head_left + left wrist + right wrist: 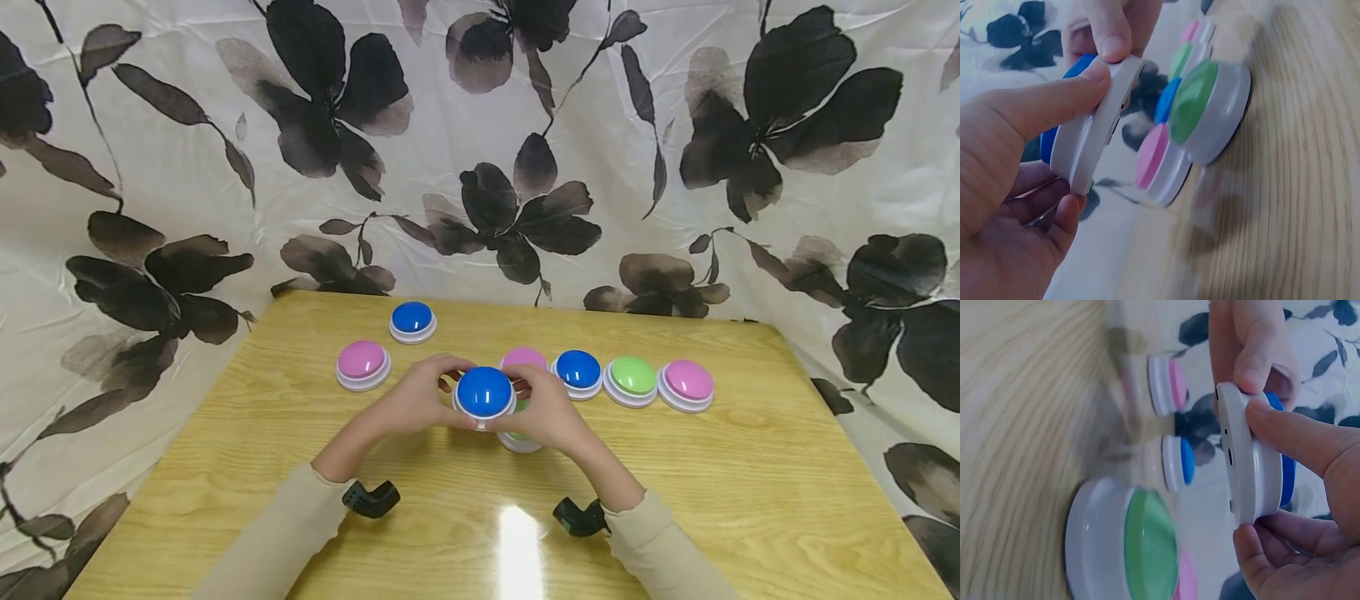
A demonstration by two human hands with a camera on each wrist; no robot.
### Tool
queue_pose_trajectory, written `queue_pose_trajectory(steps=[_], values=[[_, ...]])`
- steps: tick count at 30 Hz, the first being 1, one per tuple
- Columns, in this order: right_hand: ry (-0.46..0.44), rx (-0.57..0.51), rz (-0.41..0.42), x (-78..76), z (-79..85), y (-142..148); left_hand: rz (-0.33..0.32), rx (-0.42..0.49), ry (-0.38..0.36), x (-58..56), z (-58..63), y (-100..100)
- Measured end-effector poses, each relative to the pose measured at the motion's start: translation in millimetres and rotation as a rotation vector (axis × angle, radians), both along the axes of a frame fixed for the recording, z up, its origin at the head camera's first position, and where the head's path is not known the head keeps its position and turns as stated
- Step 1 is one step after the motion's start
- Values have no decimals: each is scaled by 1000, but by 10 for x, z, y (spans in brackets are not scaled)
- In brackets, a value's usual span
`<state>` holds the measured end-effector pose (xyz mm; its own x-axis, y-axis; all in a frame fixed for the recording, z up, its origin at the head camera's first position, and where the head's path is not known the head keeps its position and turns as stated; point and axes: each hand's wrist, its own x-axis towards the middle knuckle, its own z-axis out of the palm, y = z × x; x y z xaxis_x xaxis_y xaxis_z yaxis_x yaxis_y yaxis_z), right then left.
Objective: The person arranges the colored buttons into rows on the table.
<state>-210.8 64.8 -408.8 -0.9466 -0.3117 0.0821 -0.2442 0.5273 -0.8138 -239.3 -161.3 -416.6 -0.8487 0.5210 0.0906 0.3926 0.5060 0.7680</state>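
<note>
Both hands hold one blue push button [483,392] with a white round base, raised off the table. My left hand [420,396] grips its left side, and my right hand [551,408] grips its right side. In the left wrist view the thumbs press on the white rim [1085,144], with fingers curled around the far edge. The right wrist view shows small dark marks on the underside of the base [1232,456]. A green button [521,442] stands on the table just beyond, partly hidden by the right hand. Behind it a pink button [523,357] is also partly covered.
To the right, a blue button [577,368], a green button [632,377] and a pink button [687,382] stand in a row. At the left are a pink button [362,361] and a blue button [412,318]. A floral cloth [450,108] hangs behind the wooden table [675,492].
</note>
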Motion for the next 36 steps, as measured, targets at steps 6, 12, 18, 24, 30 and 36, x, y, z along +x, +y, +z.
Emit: queue_pose_trajectory(steps=[6, 12, 18, 24, 30, 36], values=[[-15, 3, -29, 53, -14, 224, -37, 3, -6, -19, -11, 244], [-53, -5, -58, 105, -43, 487, -63, -8, -41, -44, -56, 525], [-79, 15, -88, 156, -81, 712, -113, -5, -27, -68, -107, 766], [-86, 23, -96, 189, -146, 894, -161, -37, 17, -93, -160, 964], [-112, 34, -133, 211, -147, 1093, -180, -63, 4, -117, -150, 1172], [-134, 31, -131, 226, -128, 1231, -228, -94, 3, -159, -128, 1287]])
